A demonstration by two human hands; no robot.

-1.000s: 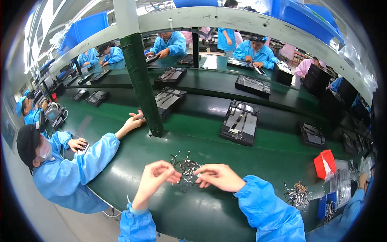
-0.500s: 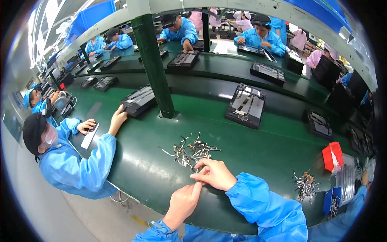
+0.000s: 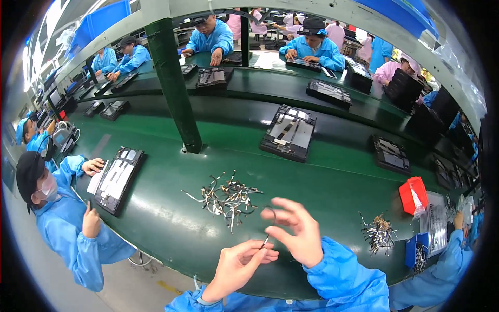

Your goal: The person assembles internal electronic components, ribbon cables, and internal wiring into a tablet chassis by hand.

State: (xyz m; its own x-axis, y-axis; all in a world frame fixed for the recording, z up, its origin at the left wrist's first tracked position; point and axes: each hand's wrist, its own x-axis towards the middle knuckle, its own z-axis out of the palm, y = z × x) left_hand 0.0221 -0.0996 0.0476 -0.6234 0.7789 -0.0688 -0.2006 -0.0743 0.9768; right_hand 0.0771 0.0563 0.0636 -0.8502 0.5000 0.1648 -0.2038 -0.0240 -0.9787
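My left hand is closed in a pinch on a short thin cable, dark with a light part, above the near edge of the green bench. Just to its right, my right hand has thumb and fingers apart, slightly blurred. A dark curved bit of the cable shows beside its fingertips; whether they touch it I cannot tell. Beyond both hands lies a loose tangled pile of small black, white and silver cables on the green bench.
Right of me are a second cable pile, a red bin, a blue bin and clear trays. Opened flat devices lie farther back. A green post rises from the bench. At left, a co-worker has a device.
My hands have moved apart, and my right fingers have spread from their pinch. The co-worker at left has brought the device closer and laid it down. The whole view has shifted slightly.
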